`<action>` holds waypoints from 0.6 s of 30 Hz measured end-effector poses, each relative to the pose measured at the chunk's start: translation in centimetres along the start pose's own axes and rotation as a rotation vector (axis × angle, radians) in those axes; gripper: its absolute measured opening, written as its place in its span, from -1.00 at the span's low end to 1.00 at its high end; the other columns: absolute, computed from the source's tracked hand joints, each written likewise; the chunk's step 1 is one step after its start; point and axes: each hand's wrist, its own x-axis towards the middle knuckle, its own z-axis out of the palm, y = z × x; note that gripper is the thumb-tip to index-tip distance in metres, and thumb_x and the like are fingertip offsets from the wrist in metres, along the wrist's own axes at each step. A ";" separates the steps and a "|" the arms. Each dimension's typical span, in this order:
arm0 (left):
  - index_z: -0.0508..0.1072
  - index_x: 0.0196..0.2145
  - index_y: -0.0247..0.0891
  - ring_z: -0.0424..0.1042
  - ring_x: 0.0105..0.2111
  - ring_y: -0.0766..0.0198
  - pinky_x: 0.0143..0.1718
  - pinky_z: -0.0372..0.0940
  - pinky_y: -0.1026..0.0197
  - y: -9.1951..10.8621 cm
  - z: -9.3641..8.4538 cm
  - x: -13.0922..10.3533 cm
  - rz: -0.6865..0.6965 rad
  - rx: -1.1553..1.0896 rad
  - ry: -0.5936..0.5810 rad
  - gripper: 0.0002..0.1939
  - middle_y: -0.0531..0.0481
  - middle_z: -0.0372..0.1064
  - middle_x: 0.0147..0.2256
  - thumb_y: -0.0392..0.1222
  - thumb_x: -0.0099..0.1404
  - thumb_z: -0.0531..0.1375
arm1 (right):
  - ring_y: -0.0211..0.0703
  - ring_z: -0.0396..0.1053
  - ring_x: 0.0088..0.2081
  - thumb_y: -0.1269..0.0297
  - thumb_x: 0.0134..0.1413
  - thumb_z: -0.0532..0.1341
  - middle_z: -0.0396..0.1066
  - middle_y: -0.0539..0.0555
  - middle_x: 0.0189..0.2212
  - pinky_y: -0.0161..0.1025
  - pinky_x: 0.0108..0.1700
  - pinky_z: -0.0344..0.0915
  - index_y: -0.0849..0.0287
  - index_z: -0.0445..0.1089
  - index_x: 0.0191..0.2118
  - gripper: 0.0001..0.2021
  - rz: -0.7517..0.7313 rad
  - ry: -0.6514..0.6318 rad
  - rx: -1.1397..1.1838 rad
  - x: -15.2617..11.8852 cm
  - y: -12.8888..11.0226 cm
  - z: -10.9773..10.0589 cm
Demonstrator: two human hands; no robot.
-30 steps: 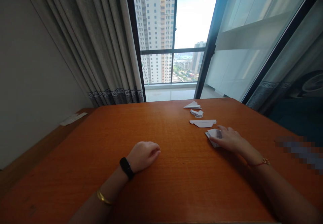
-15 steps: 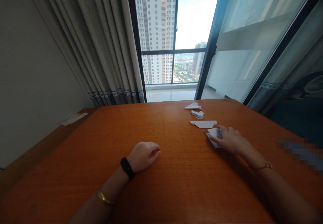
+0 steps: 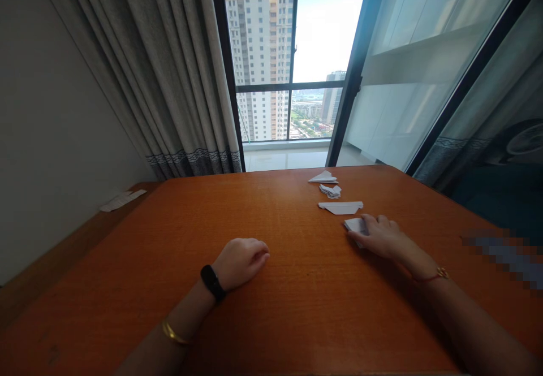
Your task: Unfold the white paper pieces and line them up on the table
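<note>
My left hand rests on the table in a loose fist, a black band at its wrist; no object shows in it. To the right, my right hand is closed around a folded white paper piece, thumb on the near side and fingers over the far side. Much of that paper is hidden under the hand. Just beyond it lies a long folded paper strip with slanted ends. Farther back are a small folded paper bundle and a pointed paper plane.
The brown wooden table reaches toward a sliding window. A pale paper slip lies on the ledge at far left. A grey curtain hangs behind the table's left end. A blurred patch covers something at right.
The paper under my right hand looks flatter and more closed than before, and the fingers have drawn in slightly. My left hand stays put; the view shifts a little.
</note>
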 end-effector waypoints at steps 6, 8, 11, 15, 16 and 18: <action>0.46 -0.26 -0.18 0.36 -0.40 0.29 -0.34 0.17 0.27 0.0 0.0 0.1 -0.004 0.000 0.004 -0.83 0.06 0.40 -0.41 -0.17 0.34 0.07 | 0.36 0.28 -0.02 -0.27 0.01 0.01 0.28 0.39 -0.04 0.07 -0.07 0.22 0.21 0.27 0.11 -0.28 0.009 0.006 0.019 0.1 0.1 0.0; 0.46 -0.26 -0.19 0.36 -0.40 0.28 -0.33 0.17 0.27 0.0 0.0 0.1 -0.005 0.003 0.001 -0.83 0.05 0.40 -0.41 -0.17 0.34 0.07 | 0.37 0.28 -0.02 -0.27 0.00 0.01 0.28 0.39 -0.03 0.08 -0.08 0.22 0.21 0.26 0.12 -0.27 0.009 0.011 0.028 0.1 0.2 0.0; 0.46 -0.26 -0.19 0.37 -0.39 0.28 -0.32 0.18 0.27 0.1 -0.1 0.1 -0.004 0.009 -0.004 -0.82 0.05 0.41 -0.41 -0.16 0.34 0.06 | 0.37 0.28 -0.02 -0.26 0.01 0.00 0.28 0.39 -0.03 0.09 -0.07 0.22 0.22 0.23 0.16 -0.26 0.013 0.024 0.029 0.1 0.3 -0.2; 0.46 -0.26 -0.18 0.38 -0.38 0.28 -0.31 0.19 0.26 0.0 0.0 0.1 -0.005 0.014 -0.010 -0.82 0.05 0.41 -0.40 -0.16 0.34 0.07 | 0.36 0.28 -0.01 -0.24 0.04 0.00 0.26 0.39 -0.01 0.07 -0.04 0.21 0.22 0.20 0.19 -0.26 0.018 0.005 0.030 0.0 0.3 -0.6; 0.46 -0.25 -0.18 0.38 -0.38 0.28 -0.31 0.19 0.26 0.0 0.0 0.1 -0.005 0.014 -0.010 -0.82 0.06 0.41 -0.40 -0.16 0.34 0.07 | 0.37 0.27 0.00 -0.24 0.03 0.00 0.25 0.39 0.01 0.07 -0.03 0.21 0.21 0.19 0.20 -0.25 0.022 -0.004 0.031 0.1 0.3 -0.8; 0.46 -0.25 -0.17 0.38 -0.38 0.27 -0.31 0.19 0.26 -0.1 0.1 0.1 -0.005 0.013 -0.010 -0.82 0.05 0.41 -0.39 -0.16 0.34 0.07 | 0.38 0.25 0.03 -0.25 0.02 0.02 0.23 0.39 0.03 0.07 -0.01 0.19 0.19 0.17 0.22 -0.24 0.032 -0.022 0.035 0.1 0.4 -0.9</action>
